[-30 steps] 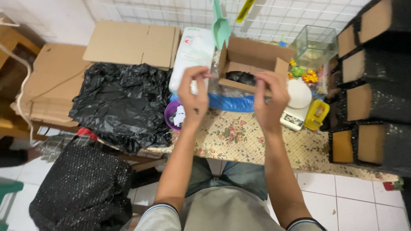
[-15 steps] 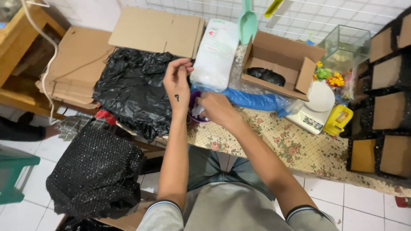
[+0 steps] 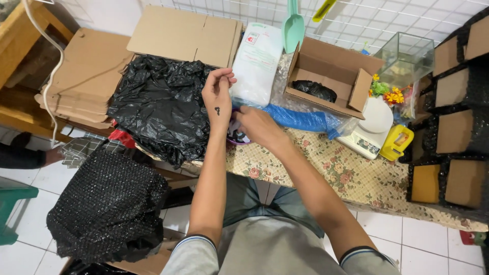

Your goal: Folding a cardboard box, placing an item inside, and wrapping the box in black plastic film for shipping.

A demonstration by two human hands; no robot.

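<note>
**Hands at the purple bowl**

Nearest, below the surface edge, a black mesh bundle sits on the floor. At that edge stands the small purple bowl, my landmark here. The right hand reaches into it, fingers curled down over its rim; whether that grip holds anything I cannot tell, since the hand hides the contents. The left hand is lifted just above the bowl, thumb and forefinger pinched narrow on something too small to make out.

Left of the bowl lies a crumpled black bag. Right of it, a blue bag stretches toward a white scale and a yellow tape gun. Beyond the bowl rest a white pack, an open box with a dark bundle inside, and flat cardboard.

As I judge it, the bowl sits close to the edge; a nudge from the right wrist could tip it to the floor. The pinched bit, so small, could slip and vanish in the black bag's folds.
</note>
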